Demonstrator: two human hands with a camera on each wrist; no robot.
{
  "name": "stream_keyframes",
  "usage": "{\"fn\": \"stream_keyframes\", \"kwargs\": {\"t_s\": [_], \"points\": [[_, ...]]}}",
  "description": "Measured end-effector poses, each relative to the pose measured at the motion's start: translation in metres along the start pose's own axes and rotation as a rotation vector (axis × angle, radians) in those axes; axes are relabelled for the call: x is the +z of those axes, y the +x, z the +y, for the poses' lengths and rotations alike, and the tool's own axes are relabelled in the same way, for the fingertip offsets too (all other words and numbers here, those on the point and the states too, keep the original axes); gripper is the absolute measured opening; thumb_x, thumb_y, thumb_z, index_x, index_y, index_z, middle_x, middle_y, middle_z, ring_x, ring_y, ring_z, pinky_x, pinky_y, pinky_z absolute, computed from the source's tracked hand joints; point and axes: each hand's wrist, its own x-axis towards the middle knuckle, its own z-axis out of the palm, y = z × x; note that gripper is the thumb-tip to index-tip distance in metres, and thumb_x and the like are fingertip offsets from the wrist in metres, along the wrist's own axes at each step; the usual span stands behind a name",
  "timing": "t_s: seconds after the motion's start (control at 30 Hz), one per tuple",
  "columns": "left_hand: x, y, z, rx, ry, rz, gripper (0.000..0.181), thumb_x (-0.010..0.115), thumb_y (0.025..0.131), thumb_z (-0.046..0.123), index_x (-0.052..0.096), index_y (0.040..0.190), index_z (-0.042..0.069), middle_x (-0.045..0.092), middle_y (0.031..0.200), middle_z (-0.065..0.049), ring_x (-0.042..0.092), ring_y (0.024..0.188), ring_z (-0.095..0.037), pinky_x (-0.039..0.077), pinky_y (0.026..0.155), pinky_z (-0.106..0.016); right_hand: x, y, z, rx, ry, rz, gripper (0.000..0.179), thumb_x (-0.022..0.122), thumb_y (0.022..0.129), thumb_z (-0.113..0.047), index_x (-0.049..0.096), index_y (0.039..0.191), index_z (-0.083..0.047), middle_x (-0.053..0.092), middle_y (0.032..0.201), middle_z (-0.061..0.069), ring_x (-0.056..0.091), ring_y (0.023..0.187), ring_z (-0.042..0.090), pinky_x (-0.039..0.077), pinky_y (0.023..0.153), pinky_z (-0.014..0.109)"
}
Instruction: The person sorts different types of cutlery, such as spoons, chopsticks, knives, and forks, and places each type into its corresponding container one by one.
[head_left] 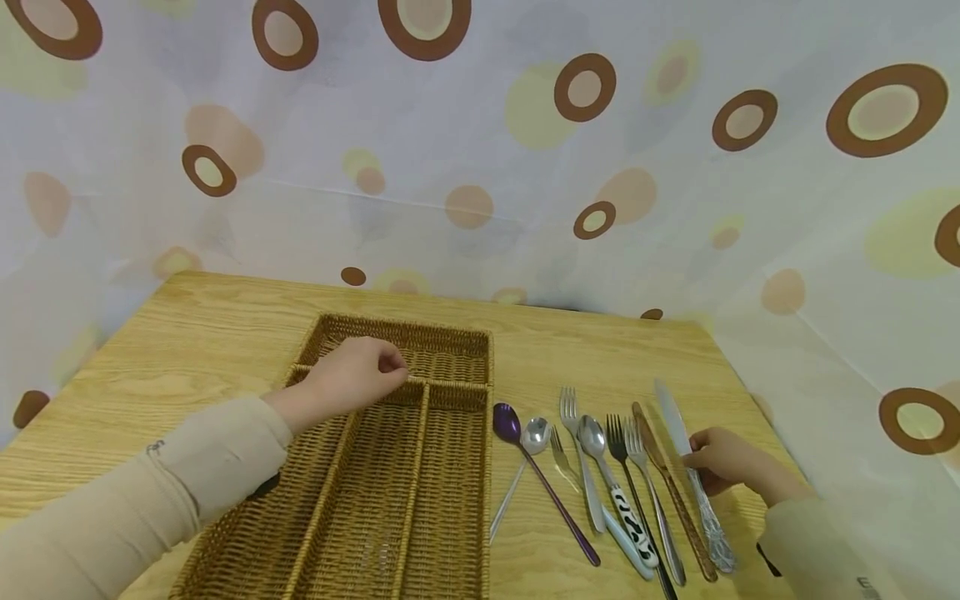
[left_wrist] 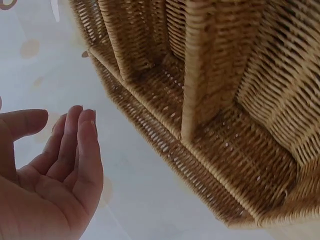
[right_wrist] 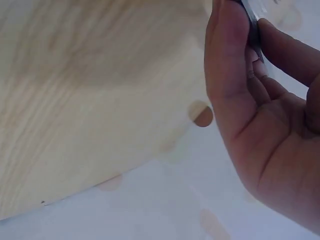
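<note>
Wicker tray (head_left: 420, 337) under relaxed left hand (head_left: 352, 379); right hand (head_left: 723, 461) grip pinching silver knife (head_left: 693, 479).

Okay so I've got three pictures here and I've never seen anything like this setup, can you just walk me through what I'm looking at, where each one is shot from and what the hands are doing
There is no machine here: a person works with two bare hands, wearing three cameras. The big picture comes from a head camera looking down at a wooden table. The other two come from cameras on the wrists, so each shows its own hand from very close.

On the table sits a wicker cutlery tray with several compartments. To its right lies a row of cutlery: a purple spoon, forks, spoons and a brown-handled knife.

The left hand rests on the tray's dividers and holds nothing; its wrist view shows loose fingers beside the weave. The right hand is at the end of the row, pinching a silver knife. A spotted cloth hangs behind.
</note>
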Motion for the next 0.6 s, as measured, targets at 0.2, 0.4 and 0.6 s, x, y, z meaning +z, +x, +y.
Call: {"fn": "stream_keyframes", "kwargs": {"t_s": [0.2, 0.4, 0.6], "points": [[0.007, 0.006, 0.002, -0.051, -0.256, -0.127, 0.027, 0.051, 0.095, 0.022, 0.066, 0.109, 0.003, 0.066, 0.104, -0.011, 0.064, 0.085, -0.018, 0.053, 0.069, -0.03, -0.007, 0.003, -0.029, -0.047, 0.049, -0.027, 0.024, 0.046, 0.096, -0.008, 0.044, 0.073, -0.004, 0.054, 0.062, 0.001, 0.056, 0.052, 0.01, 0.055, 0.056, 0.03], [0.018, 0.009, 0.007, -0.081, -0.445, -0.213, 0.024, 0.05, 0.096, 0.017, 0.067, 0.099, 0.0, 0.065, 0.097, -0.014, 0.057, 0.07, -0.011, 0.049, 0.061, -0.024, 0.0, 0.005, -0.065, -0.115, 0.15, -0.091, 0.018, 0.045, 0.098, -0.012, 0.05, 0.087, 0.002, 0.054, 0.066, 0.001, 0.059, 0.057, 0.01, 0.057, 0.061, 0.033], [0.025, 0.005, 0.011, -0.096, -0.468, -0.227, 0.024, 0.05, 0.096, 0.016, 0.067, 0.1, 0.0, 0.064, 0.098, -0.012, 0.057, 0.074, -0.014, 0.047, 0.058, -0.023, 0.014, 0.004, -0.099, -0.192, 0.281, -0.153, 0.022, 0.047, 0.097, -0.014, 0.044, 0.076, -0.007, 0.054, 0.064, 0.0, 0.06, 0.058, 0.01, 0.057, 0.061, 0.029]]}}
